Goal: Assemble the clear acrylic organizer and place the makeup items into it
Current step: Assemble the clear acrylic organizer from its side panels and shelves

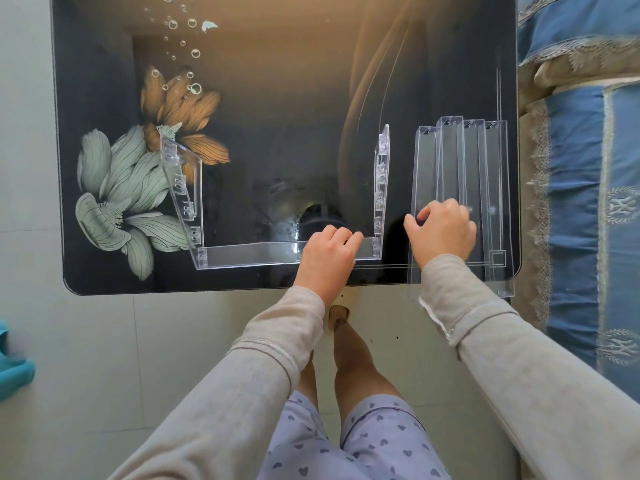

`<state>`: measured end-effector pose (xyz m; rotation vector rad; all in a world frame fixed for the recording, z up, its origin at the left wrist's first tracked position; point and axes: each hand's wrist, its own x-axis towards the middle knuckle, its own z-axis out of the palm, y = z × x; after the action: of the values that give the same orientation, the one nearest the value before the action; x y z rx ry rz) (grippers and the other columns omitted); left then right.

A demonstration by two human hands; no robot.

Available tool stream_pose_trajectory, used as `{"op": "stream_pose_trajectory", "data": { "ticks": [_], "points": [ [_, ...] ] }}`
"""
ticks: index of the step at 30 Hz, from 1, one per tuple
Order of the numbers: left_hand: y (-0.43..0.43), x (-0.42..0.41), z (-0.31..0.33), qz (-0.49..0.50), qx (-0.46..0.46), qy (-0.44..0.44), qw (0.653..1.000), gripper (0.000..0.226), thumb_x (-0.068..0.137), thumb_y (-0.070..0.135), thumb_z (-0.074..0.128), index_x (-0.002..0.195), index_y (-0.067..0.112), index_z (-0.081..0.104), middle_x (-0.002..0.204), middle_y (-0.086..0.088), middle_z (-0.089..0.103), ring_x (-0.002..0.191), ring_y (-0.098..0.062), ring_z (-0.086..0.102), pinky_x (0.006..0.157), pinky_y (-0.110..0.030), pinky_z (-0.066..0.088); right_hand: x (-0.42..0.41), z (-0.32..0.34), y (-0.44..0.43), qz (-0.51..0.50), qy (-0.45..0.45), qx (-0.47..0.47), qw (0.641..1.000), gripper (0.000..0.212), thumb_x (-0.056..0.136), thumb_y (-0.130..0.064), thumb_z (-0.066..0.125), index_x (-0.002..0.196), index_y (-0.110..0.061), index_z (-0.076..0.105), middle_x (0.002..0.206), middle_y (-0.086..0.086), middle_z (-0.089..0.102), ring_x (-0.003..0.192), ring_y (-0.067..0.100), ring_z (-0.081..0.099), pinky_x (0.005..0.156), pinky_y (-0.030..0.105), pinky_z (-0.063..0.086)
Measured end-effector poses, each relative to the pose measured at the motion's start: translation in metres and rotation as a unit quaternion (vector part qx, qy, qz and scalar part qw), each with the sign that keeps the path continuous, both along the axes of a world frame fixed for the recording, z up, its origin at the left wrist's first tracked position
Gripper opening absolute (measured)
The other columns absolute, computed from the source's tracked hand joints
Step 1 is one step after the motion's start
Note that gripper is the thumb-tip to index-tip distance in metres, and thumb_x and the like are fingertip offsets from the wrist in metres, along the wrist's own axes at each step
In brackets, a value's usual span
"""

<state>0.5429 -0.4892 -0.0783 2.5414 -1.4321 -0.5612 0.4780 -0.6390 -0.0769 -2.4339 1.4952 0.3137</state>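
A partly built clear acrylic organizer frame stands on the black glass table. It has a left side panel, a right side panel and a front strip joining them. My left hand grips the right end of that front strip, fingers curled over it. To the right lie several loose clear acrylic shelf strips, side by side, pointing away from me. My right hand rests on them with curled fingers, pinching the leftmost strip. No makeup items are in view.
The table has a flower print at its left and reflects the ceiling. A blue and beige bedspread borders the table's right edge. A teal object lies on the tiled floor at left. My legs stand below the table's front edge.
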Motion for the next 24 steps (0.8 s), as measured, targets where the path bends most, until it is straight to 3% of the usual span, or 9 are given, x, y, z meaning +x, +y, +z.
{"op": "stream_pose_trajectory", "data": {
  "ticks": [3,6,9,13,16,18,19,22,24],
  "points": [
    [0.008,0.003,0.002,0.003,-0.010,0.029,1.000,0.057,0.064,0.020,0.082,0.116,0.008,0.063,0.101,-0.007,0.071,0.093,-0.027,0.067,0.085,-0.035,0.054,0.003,-0.003,0.004,0.008,0.019,-0.007,1.000,0.025,0.089,-0.024,0.051,0.091,-0.007,0.070,0.099,0.013,0.062,0.100,0.030,0.052,0.086,0.040,0.041],
    [0.026,0.008,0.008,0.037,-0.033,0.016,0.999,0.053,0.062,0.021,0.084,0.111,0.007,0.067,0.101,-0.008,0.072,0.095,-0.027,0.069,0.088,-0.040,0.053,0.004,-0.001,0.008,-0.002,-0.003,-0.014,1.000,0.023,0.089,-0.019,0.050,0.087,-0.004,0.067,0.098,0.014,0.060,0.097,0.030,0.052,0.087,0.040,0.040],
    [0.050,0.014,0.012,0.105,-0.051,-0.001,0.993,0.041,0.068,0.013,0.080,0.106,0.006,0.069,0.103,-0.011,0.072,0.100,-0.031,0.067,0.093,-0.047,0.049,-0.001,0.006,0.010,-0.019,-0.082,-0.013,0.996,0.016,0.085,-0.012,0.053,0.077,-0.002,0.062,0.101,0.016,0.055,0.099,0.031,0.050,0.088,0.040,0.038],
    [0.092,0.036,0.021,0.267,-0.071,-0.047,0.960,0.045,0.071,0.004,0.073,0.115,0.003,0.062,0.113,-0.016,0.067,0.110,-0.037,0.060,0.096,-0.054,0.044,-0.001,0.027,0.020,0.017,-0.217,-0.058,0.974,0.013,0.081,-0.006,0.058,0.071,0.003,0.058,0.113,0.024,0.051,0.104,0.036,0.050,0.090,0.038,0.037],
    [0.121,0.053,0.023,0.374,-0.078,-0.062,0.922,0.051,0.075,0.003,0.068,0.124,0.001,0.054,0.124,-0.020,0.058,0.116,-0.039,0.053,0.098,-0.052,0.042,0.006,0.045,0.032,0.076,-0.318,-0.048,0.944,0.010,0.080,0.000,0.059,0.072,0.003,0.057,0.121,0.033,0.046,0.107,0.022,0.048,0.098,0.014,0.032],
    [0.132,0.062,0.020,0.437,-0.081,-0.021,0.896,0.053,0.079,0.004,0.063,0.130,0.002,0.047,0.131,-0.019,0.051,0.122,-0.036,0.048,0.103,-0.045,0.037,0.014,0.056,0.042,0.128,-0.345,-0.023,0.930,0.007,0.080,0.001,0.059,0.074,0.004,0.058,0.119,0.034,0.048,0.102,0.012,0.046,0.096,-0.006,0.023],
    [0.135,0.066,0.018,0.462,-0.086,0.016,0.882,0.054,0.081,0.004,0.060,0.133,0.003,0.043,0.134,-0.018,0.048,0.124,-0.033,0.045,0.106,-0.042,0.035,0.019,0.060,0.048,0.151,-0.343,-0.002,0.927,0.007,0.080,0.000,0.060,0.074,0.003,0.059,0.117,0.033,0.051,0.102,0.013,0.048,0.095,-0.006,0.024],
    [0.137,0.076,0.013,0.503,-0.102,0.151,0.845,0.054,0.085,0.003,0.055,0.136,0.008,0.038,0.133,-0.014,0.046,0.120,-0.029,0.048,0.103,-0.035,0.038,0.033,0.070,0.071,0.229,-0.315,0.063,0.919,0.007,0.077,0.002,0.067,0.081,0.000,0.061,0.114,0.024,0.058,0.094,0.017,0.057,0.087,0.018,0.043],
    [0.136,0.081,0.011,0.499,-0.088,0.202,0.838,0.051,0.087,0.003,0.052,0.136,0.010,0.039,0.130,-0.012,0.047,0.114,-0.028,0.051,0.098,-0.033,0.041,0.042,0.071,0.086,0.267,-0.284,0.115,0.914,0.026,0.075,0.003,0.069,0.100,-0.001,0.061,0.111,0.018,0.062,0.095,0.021,0.061,0.085,0.029,0.051]
  ]
}}
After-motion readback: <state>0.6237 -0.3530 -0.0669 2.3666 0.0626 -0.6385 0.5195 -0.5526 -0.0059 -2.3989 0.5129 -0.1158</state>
